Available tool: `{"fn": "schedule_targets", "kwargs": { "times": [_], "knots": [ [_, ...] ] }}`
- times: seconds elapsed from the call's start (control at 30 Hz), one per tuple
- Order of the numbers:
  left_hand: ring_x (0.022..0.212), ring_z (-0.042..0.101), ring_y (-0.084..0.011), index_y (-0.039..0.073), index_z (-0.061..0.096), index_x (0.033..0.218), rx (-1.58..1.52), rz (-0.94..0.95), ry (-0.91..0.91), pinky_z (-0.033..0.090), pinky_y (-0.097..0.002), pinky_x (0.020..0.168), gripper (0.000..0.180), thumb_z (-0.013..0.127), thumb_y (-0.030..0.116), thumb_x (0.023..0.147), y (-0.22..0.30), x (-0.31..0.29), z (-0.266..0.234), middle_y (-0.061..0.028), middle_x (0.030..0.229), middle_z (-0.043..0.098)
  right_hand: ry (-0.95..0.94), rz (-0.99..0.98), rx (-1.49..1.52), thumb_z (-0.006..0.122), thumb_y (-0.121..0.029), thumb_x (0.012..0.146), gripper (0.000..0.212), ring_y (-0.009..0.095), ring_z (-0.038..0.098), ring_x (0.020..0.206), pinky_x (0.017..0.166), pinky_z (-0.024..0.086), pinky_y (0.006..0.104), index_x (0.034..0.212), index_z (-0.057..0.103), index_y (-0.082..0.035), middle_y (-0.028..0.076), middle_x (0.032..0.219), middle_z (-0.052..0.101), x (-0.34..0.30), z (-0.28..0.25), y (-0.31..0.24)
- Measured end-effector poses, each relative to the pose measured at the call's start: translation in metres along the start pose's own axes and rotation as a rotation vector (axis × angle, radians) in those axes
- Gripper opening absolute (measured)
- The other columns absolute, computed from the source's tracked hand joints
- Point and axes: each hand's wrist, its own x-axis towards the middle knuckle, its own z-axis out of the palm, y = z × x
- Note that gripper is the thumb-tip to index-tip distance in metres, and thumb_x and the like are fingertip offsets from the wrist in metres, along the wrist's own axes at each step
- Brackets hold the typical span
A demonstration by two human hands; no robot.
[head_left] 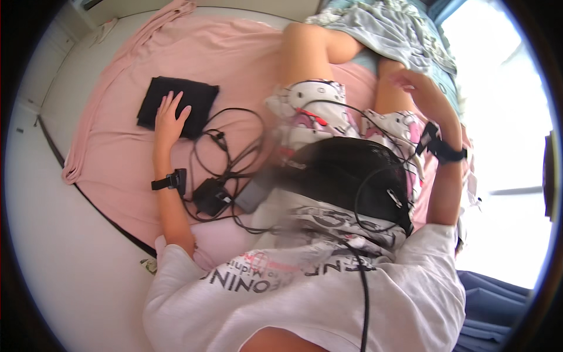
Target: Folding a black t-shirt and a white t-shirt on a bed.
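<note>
A folded black cloth (pixel 200 100) lies flat on the pink sheet at the left. My left hand (pixel 170 120) rests palm down on it, fingers stretched out and thumb apart, gripping nothing. At the upper right, my right hand (pixel 417 84) is beside my leg, its fingers loosely extended and partly overlapping in view. Nothing shows in it. Across my lap sits a black mesh-like pouch (pixel 352 176) with a cable running over it; neither hand touches it. Each wrist wears a black strap.
Looped black cables (pixel 237 166), a black power adapter (pixel 211 196) and a grey box-like device (pixel 253 195) lie left of my lap. The pink sheet (pixel 234 58) covers the surface under me. A crumpled grey-green cloth (pixel 387 29) lies beyond my legs, and a bright window (pixel 504 117) is at right.
</note>
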Motion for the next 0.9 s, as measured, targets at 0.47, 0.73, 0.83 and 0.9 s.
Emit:
{"fn": "schedule_targets", "kwargs": {
  "times": [0.47, 0.73, 0.83, 0.9],
  "knots": [
    [0.135, 0.058, -0.0309, 0.002, 0.054, 0.148, -0.398, -0.169, -0.675, 0.042, -0.0376, 0.113, 0.052, 0.056, 0.034, 0.107, 0.094, 0.039, -0.005, -0.0231, 0.145, 0.06, 0.329, 0.303, 0.561, 0.044, -0.045, 0.112, 0.07, 0.023, 0.022, 0.157, 0.127, 0.017, 0.0333, 0.167, 0.019, -0.011, 0.014, 0.171, 0.023, -0.252, 0.138, 0.074],
    [0.155, 0.029, -0.0369, 0.008, 0.04, 0.159, -0.392, 0.446, -0.314, 0.025, -0.0438, 0.124, 0.058, 0.053, 0.029, 0.107, 0.284, 0.04, 0.034, -0.0234, 0.166, 0.032, 0.334, 0.239, 0.569, 0.054, -0.054, 0.105, 0.085, 0.031, 0.029, 0.155, 0.125, 0.024, 0.0349, 0.164, 0.023, -0.001, 0.024, 0.168, 0.028, -0.238, 0.132, 0.069],
    [0.156, 0.023, -0.0428, 0.009, 0.039, 0.16, -0.286, 0.478, -0.19, 0.022, -0.05, 0.124, 0.061, 0.056, 0.03, 0.105, 0.302, 0.021, 0.043, -0.0244, 0.168, 0.027, 0.273, 0.245, 0.483, 0.06, -0.056, 0.101, 0.091, 0.036, 0.038, 0.15, 0.121, 0.031, 0.0374, 0.163, 0.025, 0.0, 0.03, 0.162, 0.034, -0.227, 0.11, 0.045],
    [0.155, 0.024, -0.0447, 0.008, 0.043, 0.157, -0.322, 0.57, -0.251, 0.023, -0.0527, 0.124, 0.059, 0.059, 0.027, 0.103, 0.303, 0.019, 0.034, -0.0228, 0.166, 0.032, 0.315, 0.185, 0.378, 0.064, -0.056, 0.098, 0.087, 0.042, 0.045, 0.144, 0.118, 0.036, 0.041, 0.161, 0.034, -0.005, 0.035, 0.157, 0.039, -0.219, 0.108, 0.054]
  ]
}}
